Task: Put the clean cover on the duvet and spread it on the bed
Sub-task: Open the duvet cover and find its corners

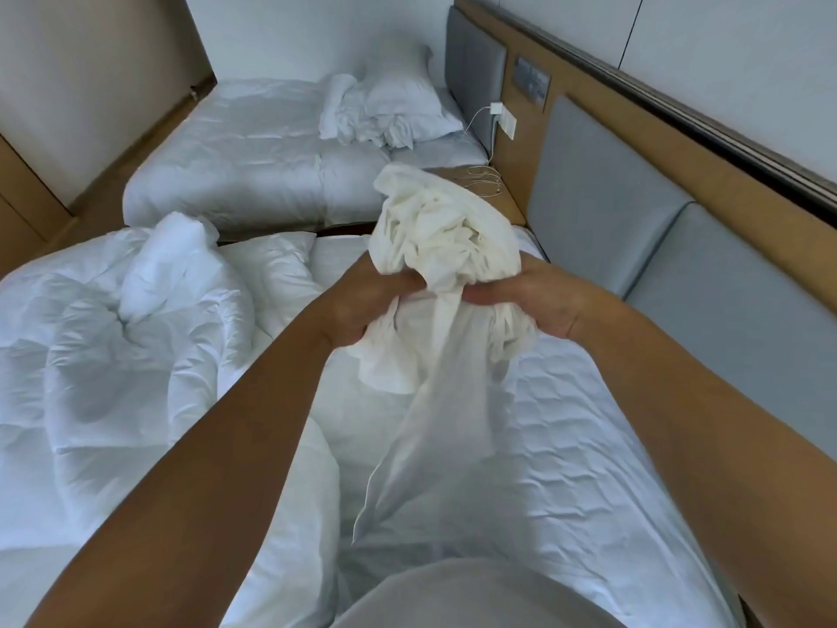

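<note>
The bare duvet (113,337) lies heaped on the left side of the bed (589,446), not yet covered. Above the mattress, the left hand (367,301) and right hand (530,301) each curl their fingers round the bunched cover (444,237), one end trailing down. By the look of it the task has barely begun: the cover needs opening out, fitting and spreading.

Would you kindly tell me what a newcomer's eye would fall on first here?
The bunched cream duvet cover, gripped in mid-frame by the left hand and right hand, one tail hanging down over the near bed. Next, the crumpled white duvet heaped on that bed at frame left, and the second bed beyond with a pillow.
</note>
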`<action>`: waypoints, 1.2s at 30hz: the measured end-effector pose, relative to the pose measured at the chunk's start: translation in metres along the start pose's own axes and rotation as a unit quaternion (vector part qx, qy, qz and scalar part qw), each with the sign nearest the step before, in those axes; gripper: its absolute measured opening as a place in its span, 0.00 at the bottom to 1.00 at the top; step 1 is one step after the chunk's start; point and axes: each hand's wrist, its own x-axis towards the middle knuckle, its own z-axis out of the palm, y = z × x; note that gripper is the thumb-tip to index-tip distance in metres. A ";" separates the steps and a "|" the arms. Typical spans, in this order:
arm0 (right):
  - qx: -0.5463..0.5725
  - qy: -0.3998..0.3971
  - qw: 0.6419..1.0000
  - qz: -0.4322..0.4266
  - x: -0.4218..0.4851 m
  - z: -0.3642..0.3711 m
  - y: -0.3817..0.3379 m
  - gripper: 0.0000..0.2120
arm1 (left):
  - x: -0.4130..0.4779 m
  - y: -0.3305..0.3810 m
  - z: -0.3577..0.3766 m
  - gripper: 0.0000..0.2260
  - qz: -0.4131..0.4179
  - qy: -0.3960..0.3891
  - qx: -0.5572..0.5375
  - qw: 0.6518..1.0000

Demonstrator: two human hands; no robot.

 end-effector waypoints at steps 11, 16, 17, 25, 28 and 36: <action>0.026 0.042 0.999 -0.002 0.012 -0.012 -0.013 0.21 | -0.016 -0.009 0.008 0.22 -0.027 -0.017 -0.118 0.992; -0.050 -0.115 0.988 0.091 0.006 0.006 -0.002 0.30 | 0.000 0.018 0.007 0.22 0.027 0.066 -0.110 0.991; -0.056 -0.105 0.989 0.083 0.006 0.008 -0.003 0.30 | 0.001 0.018 0.006 0.22 0.029 0.059 -0.106 0.992; -0.052 0.139 0.986 -0.080 0.029 0.001 -0.034 0.25 | -0.009 -0.005 0.004 0.28 -0.061 -0.089 0.069 0.992; -0.033 0.151 0.984 -0.089 0.036 0.008 -0.035 0.23 | -0.012 -0.006 0.006 0.30 -0.028 -0.056 0.113 0.992; 0.003 -0.021 0.998 0.053 0.017 0.010 -0.005 0.26 | 0.003 0.012 -0.006 0.21 0.059 0.125 -0.055 0.989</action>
